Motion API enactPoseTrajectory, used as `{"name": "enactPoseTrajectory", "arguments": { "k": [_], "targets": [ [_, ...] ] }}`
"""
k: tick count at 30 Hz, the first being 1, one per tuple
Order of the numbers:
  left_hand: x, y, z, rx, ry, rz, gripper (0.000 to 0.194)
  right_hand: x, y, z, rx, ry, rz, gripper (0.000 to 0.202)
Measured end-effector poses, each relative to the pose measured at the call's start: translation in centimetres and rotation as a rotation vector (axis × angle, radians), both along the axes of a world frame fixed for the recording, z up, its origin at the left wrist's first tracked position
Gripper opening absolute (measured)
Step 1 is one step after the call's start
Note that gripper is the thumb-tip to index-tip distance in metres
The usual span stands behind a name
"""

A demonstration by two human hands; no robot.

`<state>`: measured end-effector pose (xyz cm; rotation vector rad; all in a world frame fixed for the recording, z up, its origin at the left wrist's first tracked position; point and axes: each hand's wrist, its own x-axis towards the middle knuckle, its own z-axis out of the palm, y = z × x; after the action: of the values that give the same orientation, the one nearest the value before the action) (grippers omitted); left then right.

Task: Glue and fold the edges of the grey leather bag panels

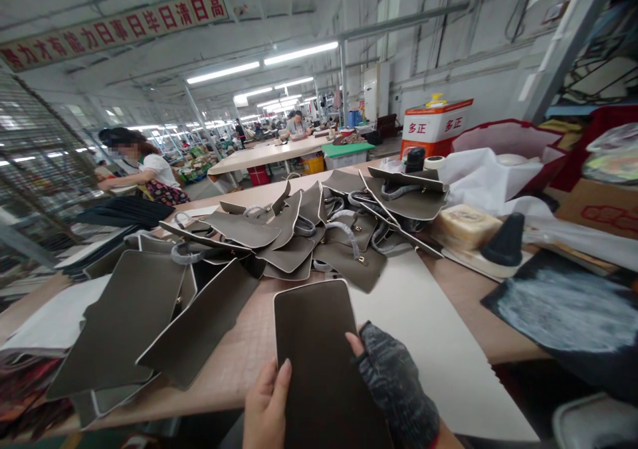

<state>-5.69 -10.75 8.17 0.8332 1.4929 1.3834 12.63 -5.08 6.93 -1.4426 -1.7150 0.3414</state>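
A dark brown panel point(319, 349) with a pale edge is held upright, close in front of the camera. My left hand point(268, 399) grips its left edge, thumb on the face. On the right edge is my right hand point(391, 382), in a dark grey fingerless glove, its thumb on the panel and its other fingers mostly hidden. Behind lies a heap of similar brown panels point(294, 243), several with wrapped handles point(346, 233) and small gold fittings. More large brown panels point(144, 303) rest at the left. A white sheet point(428, 329) lies under and right of the held panel.
On the right are a black cone-shaped object point(504, 240), a yellowish block point(467, 226), a dark board with white smears point(563, 303) and a red and white box point(433, 130). A person point(144, 170) works at the left; another sits at a far table point(274, 153).
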Motion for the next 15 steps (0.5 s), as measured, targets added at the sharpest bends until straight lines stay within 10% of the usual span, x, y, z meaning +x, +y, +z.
{"name": "enactPoseTrajectory", "arguments": {
  "k": [5,15],
  "targets": [
    [0.7,-0.5,-0.7,0.01,0.053,0.07,0.044,0.2,1.2,-1.1,0.106,-0.21,0.03,0.047],
    [1.5,-1.1,-1.4,0.044,0.176,0.065,0.04,0.9,3.2,-0.2,-0.013,0.039,0.043,0.048]
  ]
}}
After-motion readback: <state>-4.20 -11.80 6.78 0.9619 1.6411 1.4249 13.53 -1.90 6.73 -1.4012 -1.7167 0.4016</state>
